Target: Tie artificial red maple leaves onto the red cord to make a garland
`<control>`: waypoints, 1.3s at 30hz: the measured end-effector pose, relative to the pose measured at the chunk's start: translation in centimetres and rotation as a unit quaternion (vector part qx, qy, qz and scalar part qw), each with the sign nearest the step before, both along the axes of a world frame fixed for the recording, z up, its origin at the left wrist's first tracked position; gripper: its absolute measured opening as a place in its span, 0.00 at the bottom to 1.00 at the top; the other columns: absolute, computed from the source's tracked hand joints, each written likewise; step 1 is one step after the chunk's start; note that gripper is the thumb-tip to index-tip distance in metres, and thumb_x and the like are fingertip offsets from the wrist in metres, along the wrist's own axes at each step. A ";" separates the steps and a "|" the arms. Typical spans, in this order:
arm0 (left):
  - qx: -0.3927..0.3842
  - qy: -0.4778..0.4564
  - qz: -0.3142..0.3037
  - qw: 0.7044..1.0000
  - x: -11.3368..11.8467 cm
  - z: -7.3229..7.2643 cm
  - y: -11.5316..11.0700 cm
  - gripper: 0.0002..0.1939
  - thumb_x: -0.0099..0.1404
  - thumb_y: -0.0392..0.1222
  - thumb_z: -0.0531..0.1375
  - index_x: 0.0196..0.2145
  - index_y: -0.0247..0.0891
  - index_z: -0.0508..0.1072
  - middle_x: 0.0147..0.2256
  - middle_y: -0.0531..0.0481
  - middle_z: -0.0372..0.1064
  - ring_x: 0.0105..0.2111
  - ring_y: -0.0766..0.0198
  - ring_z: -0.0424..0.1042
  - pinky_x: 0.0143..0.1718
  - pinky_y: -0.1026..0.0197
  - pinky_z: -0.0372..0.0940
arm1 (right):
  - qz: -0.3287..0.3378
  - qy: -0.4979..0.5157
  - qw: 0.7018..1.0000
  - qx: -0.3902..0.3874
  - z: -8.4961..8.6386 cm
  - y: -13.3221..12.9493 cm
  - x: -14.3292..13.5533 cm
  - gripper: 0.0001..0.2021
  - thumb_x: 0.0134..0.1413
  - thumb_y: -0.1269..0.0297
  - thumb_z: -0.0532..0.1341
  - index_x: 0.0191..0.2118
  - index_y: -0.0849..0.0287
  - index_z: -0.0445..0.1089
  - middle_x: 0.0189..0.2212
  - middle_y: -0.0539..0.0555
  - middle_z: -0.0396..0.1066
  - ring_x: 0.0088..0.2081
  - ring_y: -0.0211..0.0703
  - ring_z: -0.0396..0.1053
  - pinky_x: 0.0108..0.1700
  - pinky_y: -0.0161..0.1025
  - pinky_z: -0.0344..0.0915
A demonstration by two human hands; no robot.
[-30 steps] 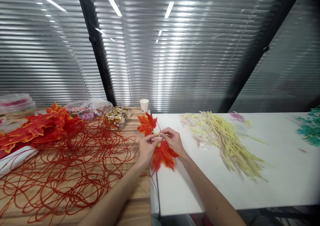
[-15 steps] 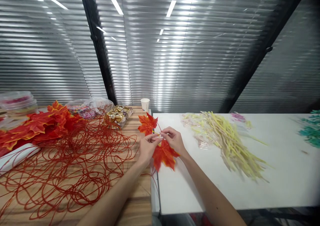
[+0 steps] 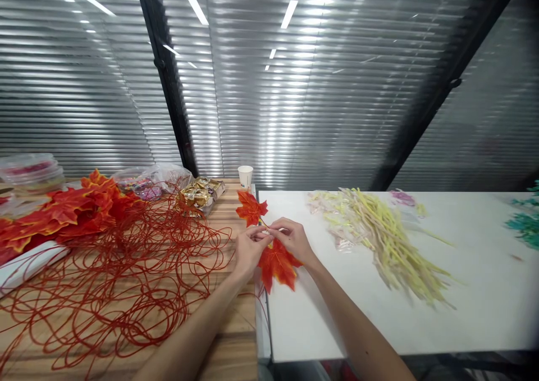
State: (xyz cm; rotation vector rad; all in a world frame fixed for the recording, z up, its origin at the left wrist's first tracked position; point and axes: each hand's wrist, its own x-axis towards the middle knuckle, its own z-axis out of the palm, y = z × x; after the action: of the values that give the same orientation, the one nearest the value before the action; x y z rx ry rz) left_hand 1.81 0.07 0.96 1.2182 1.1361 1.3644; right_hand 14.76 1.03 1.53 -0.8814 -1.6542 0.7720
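Note:
My left hand (image 3: 249,250) and my right hand (image 3: 293,239) meet over the seam between the two tables, fingertips pinched together on a thin red cord and a leaf stem. One red-orange maple leaf (image 3: 251,207) sticks up above the fingertips. Below them a second maple leaf (image 3: 279,265) hangs, partly hidden behind my right hand. The exact spot where cord and stem meet is covered by my fingers. A large tangle of red cord (image 3: 147,280) spreads over the wooden table to the left of my left hand.
Left, on the wooden table (image 3: 236,341), lie piled maple leaves (image 3: 67,209), plastic tubs (image 3: 31,173), a white object (image 3: 31,266) and gold packets (image 3: 202,194). A paper cup (image 3: 245,176) stands behind. The white table (image 3: 484,308) holds yellow stems (image 3: 396,240) and green foliage (image 3: 526,221).
My fingertips have drawn closer together, and the cord loop beside the upper leaf no longer shows. The upper leaf has tilted and shifted slightly right.

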 end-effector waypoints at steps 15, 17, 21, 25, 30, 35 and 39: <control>-0.024 -0.015 -0.006 1.000 0.3 0.5 -0.6 0.15 0.43 0.37 0.64 0.32 0.29 0.72 0.21 0.48 0.69 0.22 0.68 0.67 0.25 0.66 0.61 | 0.036 0.071 0.990 -0.120 -0.5 0.6 0.3 0.08 0.44 0.61 0.62 0.28 0.61 0.70 0.26 0.52 0.69 0.30 0.38 0.66 0.33 0.34 0.61; -0.022 -0.014 -0.007 1.000 0.3 0.4 -0.7 0.16 0.43 0.37 0.65 0.32 0.30 0.73 0.21 0.49 0.69 0.22 0.68 0.66 0.25 0.66 0.61 | 0.041 0.079 0.988 -0.130 -0.4 0.5 0.3 0.08 0.44 0.61 0.62 0.28 0.61 0.70 0.26 0.52 0.69 0.29 0.38 0.65 0.32 0.34 0.61; -0.026 -0.020 -0.021 0.999 0.3 0.3 -0.6 0.17 0.42 0.37 0.65 0.32 0.30 0.73 0.22 0.49 0.69 0.22 0.68 0.67 0.25 0.66 0.61 | 0.070 0.118 0.974 -0.181 -0.4 0.6 0.5 0.10 0.40 0.60 0.65 0.27 0.61 0.69 0.25 0.51 0.68 0.27 0.37 0.65 0.30 0.33 0.61; 0.000 0.003 -0.054 0.999 0.2 0.4 -0.5 0.16 0.42 0.38 0.65 0.32 0.31 0.72 0.22 0.49 0.69 0.23 0.68 0.67 0.25 0.67 0.62 | 0.090 0.134 0.960 -0.230 -0.3 0.6 0.6 0.13 0.36 0.59 0.66 0.27 0.62 0.69 0.24 0.51 0.69 0.27 0.37 0.65 0.30 0.33 0.60; -0.002 0.001 -0.079 0.997 0.2 0.6 -0.7 0.28 0.43 0.36 0.65 0.44 0.33 0.68 0.29 0.48 0.69 0.25 0.67 0.69 0.26 0.67 0.63 | 0.117 0.097 0.960 -0.237 -0.2 0.5 0.7 0.15 0.40 0.56 0.64 0.33 0.62 0.71 0.27 0.53 0.70 0.27 0.38 0.65 0.28 0.33 0.59; -0.030 -0.067 -0.112 0.991 0.5 0.8 -1.0 0.32 0.44 0.36 0.65 0.49 0.37 0.63 0.34 0.48 0.66 0.27 0.68 0.70 0.30 0.64 0.65 | 0.081 0.032 0.980 -0.177 0.1 0.4 1.1 0.15 0.41 0.57 0.63 0.33 0.63 0.72 0.26 0.53 0.70 0.28 0.38 0.65 0.29 0.33 0.59; -0.062 -0.146 -0.105 0.982 0.5 0.6 -0.6 0.29 0.49 0.41 0.63 0.49 0.40 0.62 0.41 0.45 0.64 0.30 0.68 0.70 0.36 0.62 0.65 | 0.080 0.084 0.974 -0.197 0.3 0.6 1.8 0.16 0.41 0.55 0.62 0.33 0.64 0.70 0.23 0.51 0.67 0.25 0.36 0.63 0.26 0.32 0.58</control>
State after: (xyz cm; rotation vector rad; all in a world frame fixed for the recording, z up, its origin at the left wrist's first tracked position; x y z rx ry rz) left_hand 2.36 -0.51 1.59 0.9813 0.8478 1.2430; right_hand 16.54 1.60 1.80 -0.9317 -1.4559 1.2817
